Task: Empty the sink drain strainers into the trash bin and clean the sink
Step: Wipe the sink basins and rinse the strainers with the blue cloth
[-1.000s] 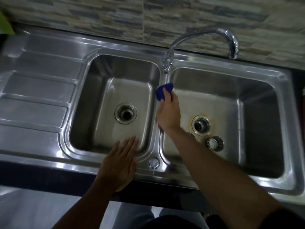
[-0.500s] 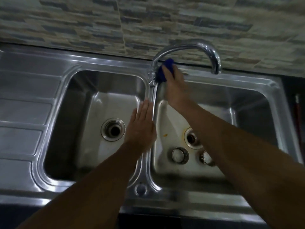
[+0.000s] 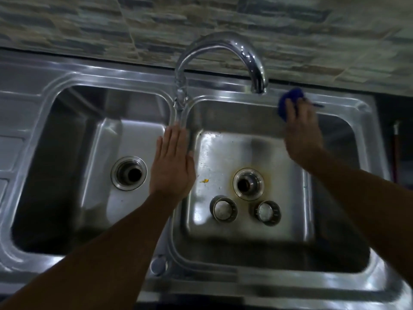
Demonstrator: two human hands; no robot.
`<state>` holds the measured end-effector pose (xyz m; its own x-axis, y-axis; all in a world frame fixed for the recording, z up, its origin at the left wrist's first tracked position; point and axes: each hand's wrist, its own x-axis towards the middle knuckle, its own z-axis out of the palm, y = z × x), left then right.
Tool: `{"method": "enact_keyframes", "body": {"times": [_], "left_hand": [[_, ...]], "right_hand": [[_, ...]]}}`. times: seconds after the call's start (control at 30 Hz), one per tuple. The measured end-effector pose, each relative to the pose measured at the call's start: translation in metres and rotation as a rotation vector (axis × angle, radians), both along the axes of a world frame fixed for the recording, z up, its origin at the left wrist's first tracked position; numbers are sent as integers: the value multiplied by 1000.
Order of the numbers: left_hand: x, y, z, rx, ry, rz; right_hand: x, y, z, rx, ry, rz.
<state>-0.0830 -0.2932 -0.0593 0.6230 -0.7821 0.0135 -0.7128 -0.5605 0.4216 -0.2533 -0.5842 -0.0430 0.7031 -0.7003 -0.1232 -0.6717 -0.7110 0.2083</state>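
A steel double sink (image 3: 223, 285) fills the view. My right hand (image 3: 302, 128) presses a blue cloth (image 3: 289, 100) against the back rim of the right basin. My left hand (image 3: 172, 166) lies flat, fingers together, on the divider between the basins and holds nothing. Two metal drain strainers (image 3: 223, 208) (image 3: 267, 212) stand on the right basin floor, in front of its open drain (image 3: 247, 184), which has a brownish ring around it. A small orange scrap (image 3: 204, 180) lies left of that drain. The left basin's drain (image 3: 129, 173) is open too.
A chrome gooseneck faucet (image 3: 223, 52) arches from the divider's back end, its spout over the right basin's back rim. A ribbed drainboard (image 3: 13, 139) lies at the left. A stone-pattern tile wall (image 3: 223, 25) rises behind. A thin red-and-white stick (image 3: 396, 151) stands at the right.
My right hand has slid the blue cloth rightward along the back rim, from the faucet base to beyond the spout. My left hand stays on the divider it reached half a second ago.
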Motion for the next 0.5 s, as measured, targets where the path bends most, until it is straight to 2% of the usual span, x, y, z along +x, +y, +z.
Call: {"method": "enact_keyframes", "body": {"times": [0.07, 0.13, 0.2, 0.3, 0.43, 0.5], "left_hand": [[0, -1, 0, -29, 23, 12], [2, -2, 0, -54, 42, 21], [1, -1, -1, -65, 45, 21], [1, -1, 0, -73, 26, 7], [1, -1, -3, -71, -13, 4], [-1, -1, -3, -69, -19, 7]], "right_hand": [[-12, -6, -3, 15, 22, -189], [11, 3, -8, 59, -31, -343], [47, 23, -7, 98, -110, -399], [96, 64, -9, 128, -191, -227], [132, 114, -23, 94, -190, 185], [131, 108, -19, 104, -201, 261]]}}
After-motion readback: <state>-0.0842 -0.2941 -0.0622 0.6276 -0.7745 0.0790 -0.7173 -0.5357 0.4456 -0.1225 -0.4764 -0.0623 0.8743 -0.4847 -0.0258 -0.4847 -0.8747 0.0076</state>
